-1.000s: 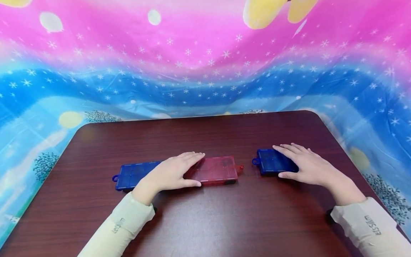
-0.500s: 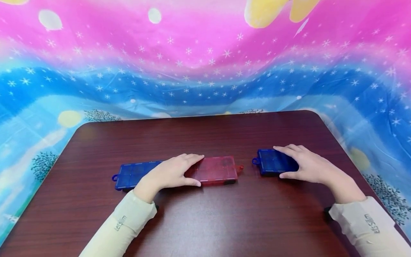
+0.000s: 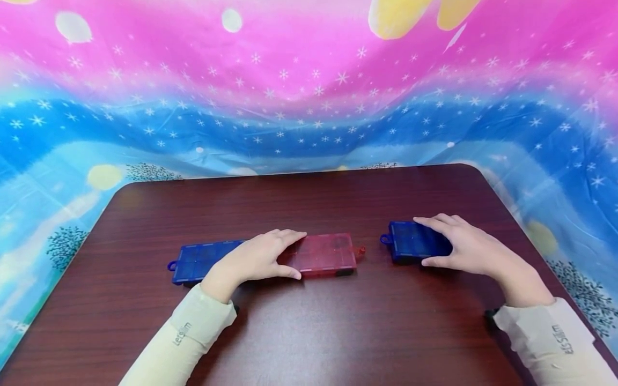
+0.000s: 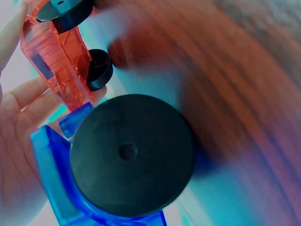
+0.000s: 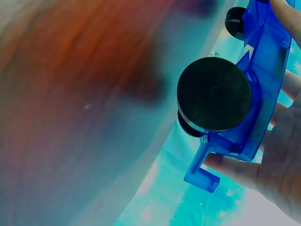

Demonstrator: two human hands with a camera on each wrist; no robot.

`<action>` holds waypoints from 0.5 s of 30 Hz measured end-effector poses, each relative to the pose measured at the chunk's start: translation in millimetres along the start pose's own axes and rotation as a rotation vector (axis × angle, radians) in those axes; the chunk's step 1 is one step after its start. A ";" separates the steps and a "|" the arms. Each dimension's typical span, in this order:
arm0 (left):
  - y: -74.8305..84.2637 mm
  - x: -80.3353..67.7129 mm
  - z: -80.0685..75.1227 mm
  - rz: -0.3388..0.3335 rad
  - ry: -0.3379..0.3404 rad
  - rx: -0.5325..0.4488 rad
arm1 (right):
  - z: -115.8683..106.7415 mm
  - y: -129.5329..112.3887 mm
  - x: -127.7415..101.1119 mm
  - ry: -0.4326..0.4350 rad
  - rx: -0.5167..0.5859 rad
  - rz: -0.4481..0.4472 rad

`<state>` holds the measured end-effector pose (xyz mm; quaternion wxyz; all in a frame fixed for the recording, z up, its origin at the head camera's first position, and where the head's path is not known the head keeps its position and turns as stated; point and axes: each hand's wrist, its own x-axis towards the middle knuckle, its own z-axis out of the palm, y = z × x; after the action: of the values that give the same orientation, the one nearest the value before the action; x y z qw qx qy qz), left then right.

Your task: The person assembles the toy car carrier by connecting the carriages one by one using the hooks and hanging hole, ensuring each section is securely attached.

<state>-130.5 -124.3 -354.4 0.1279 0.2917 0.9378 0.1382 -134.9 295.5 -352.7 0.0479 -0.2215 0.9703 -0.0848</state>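
Observation:
My left hand spans a see-through red toy car base from above, thumb along its near side and fingers over the far side. Behind it in line stands a blue toy car base with a loop at its left end, partly hidden by that hand. The left wrist view shows black wheels under the red base and the blue one. My right hand grips a second blue base by its near and far sides. Its black wheels and hooked peg show in the right wrist view.
The dark wood table carries all three bases. A gap lies between the red hook and the right-hand blue loop. A patterned pink and blue cloth hangs around the table's back and sides.
My right hand's fingers have drawn in a little on the blue base. The left hand and the bases stay almost where they were.

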 end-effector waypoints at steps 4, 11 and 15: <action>0.2 0.4 -0.2 -0.002 0.004 -0.001 | -4.1 -5.5 1.2 -0.009 0.006 0.004; -0.2 0.8 0.9 0.008 0.013 0.001 | -6.9 -16.8 3.6 -0.003 0.016 -0.005; -0.1 1.1 0.9 0.008 0.013 0.002 | -6.8 -21.8 5.4 -0.002 0.011 -0.017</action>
<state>-131.2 -123.6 -355.5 0.1208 0.2948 0.9376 0.1395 -131.4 274.8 -342.3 0.0492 -0.2297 0.9678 -0.0904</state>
